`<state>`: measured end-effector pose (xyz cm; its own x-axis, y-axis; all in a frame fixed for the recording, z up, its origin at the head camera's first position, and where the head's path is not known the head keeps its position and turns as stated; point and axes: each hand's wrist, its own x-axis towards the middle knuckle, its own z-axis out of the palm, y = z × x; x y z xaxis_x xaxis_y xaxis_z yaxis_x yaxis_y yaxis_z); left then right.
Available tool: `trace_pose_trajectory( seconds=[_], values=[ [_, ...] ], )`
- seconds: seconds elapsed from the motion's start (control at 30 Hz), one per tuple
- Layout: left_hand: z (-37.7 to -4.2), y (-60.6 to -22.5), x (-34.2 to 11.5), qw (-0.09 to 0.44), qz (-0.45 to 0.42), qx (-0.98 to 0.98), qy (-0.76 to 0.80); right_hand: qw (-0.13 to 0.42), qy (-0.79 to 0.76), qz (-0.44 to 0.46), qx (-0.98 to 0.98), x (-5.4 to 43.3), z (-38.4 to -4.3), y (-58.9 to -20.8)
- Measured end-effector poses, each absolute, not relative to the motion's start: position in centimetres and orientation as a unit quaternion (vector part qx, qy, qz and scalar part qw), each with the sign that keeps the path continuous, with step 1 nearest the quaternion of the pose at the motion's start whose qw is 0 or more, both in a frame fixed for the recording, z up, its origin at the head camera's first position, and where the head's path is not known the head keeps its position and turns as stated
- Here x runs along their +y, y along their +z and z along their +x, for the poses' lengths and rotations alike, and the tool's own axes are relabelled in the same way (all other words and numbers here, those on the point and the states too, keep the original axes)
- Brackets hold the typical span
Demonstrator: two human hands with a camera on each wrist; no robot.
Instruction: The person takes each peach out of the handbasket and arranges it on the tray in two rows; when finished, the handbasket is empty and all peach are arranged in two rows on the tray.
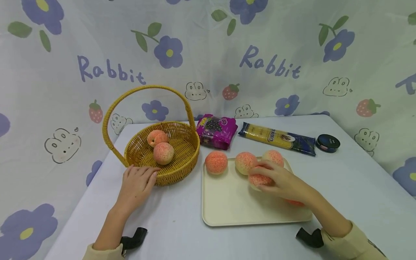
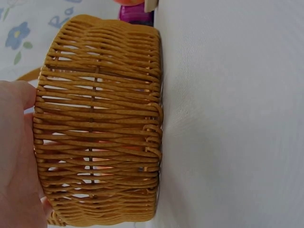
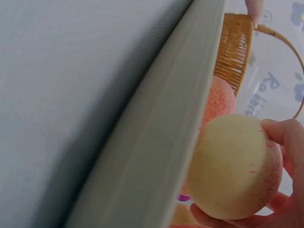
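Observation:
My left hand (image 1: 138,186) grips the near rim of a yellow wicker basket (image 1: 182,172), fingers over the edge and thumb outside, as the left wrist view also shows. Inside the basket lie two peaches, one a pinkish peach (image 1: 163,153), the other an orange peach (image 1: 157,138) behind it. Over the cream tray (image 1: 227,206), my right hand (image 1: 281,179) holds a peach (image 3: 235,166) between thumb and fingers. Other peaches are on the tray: a left peach (image 1: 216,162), a middle peach (image 1: 245,162), a back peach (image 1: 273,157), and one (image 1: 295,202) mostly hidden under my right wrist.
Behind the tray lie a purple snack bag (image 1: 217,130) with dark berries printed on it and a long yellow and blue pasta packet (image 1: 277,138). A round black tin (image 1: 327,143) stands at the packet's right end. A printed cloth hangs behind the white table.

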<state>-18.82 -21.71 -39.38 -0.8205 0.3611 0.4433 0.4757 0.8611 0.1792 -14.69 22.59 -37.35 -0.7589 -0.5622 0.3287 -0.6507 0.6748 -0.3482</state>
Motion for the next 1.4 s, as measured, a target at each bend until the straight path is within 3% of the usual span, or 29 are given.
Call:
trace_pose_trajectory(
  seconds=[0.4, 1.4],
  values=[
    [-18.98, -39.55, -21.84, 0.207, -0.226, -0.941, -0.142, 0.044, 0.176, 0.305, -0.935, 22.97, -14.45, -37.86],
    [-18.75, -39.45, -21.81, 0.201, -0.221, -0.944, -0.14, 0.023, 0.175, 0.259, -0.95, 22.54, -13.81, -37.01]
  ],
)
